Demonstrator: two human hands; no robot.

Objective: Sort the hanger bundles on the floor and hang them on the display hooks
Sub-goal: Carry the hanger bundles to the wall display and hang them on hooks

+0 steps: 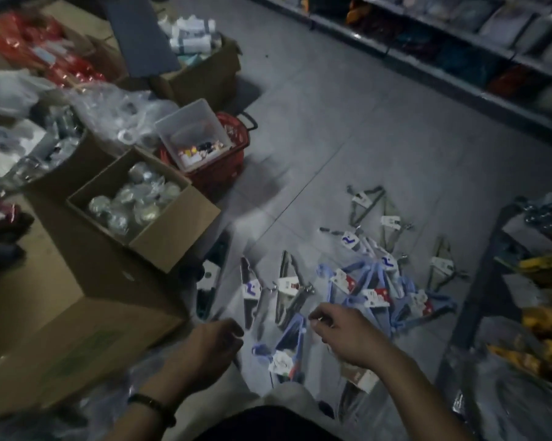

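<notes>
The bundles (363, 281) lie spread on the floor (332, 122), mostly near its right edge by the rack (478, 281). Blue ones sit in a heap in the middle. Dark ones lie in a row to the left, toward the big box (61, 297). Grey-green ones lie apart, farther out toward the shelf (459, 55). One blue bundle (289, 342) lies between the two hands, close to the person's legs.

The left hand (217, 342) hangs low by the corner of the box, with its fingers curled in. A thin dark thing pokes out beside it, but it is too blurry to tell if the hand holds it. The right hand (341, 335) is over the near side of the blue heap. Its fingers are bent and the thumb is close to the first finger, like a pinch. I cannot tell if anything is in it.

I think this is the sorting step, putting same with same. Nothing looks hung yet, and I can see no hooks here.

The next move likely needs a firm hold on one bundle, then a slow lift. The blue ones lie across each other, so they may catch and drag their neighbours along.
</notes>
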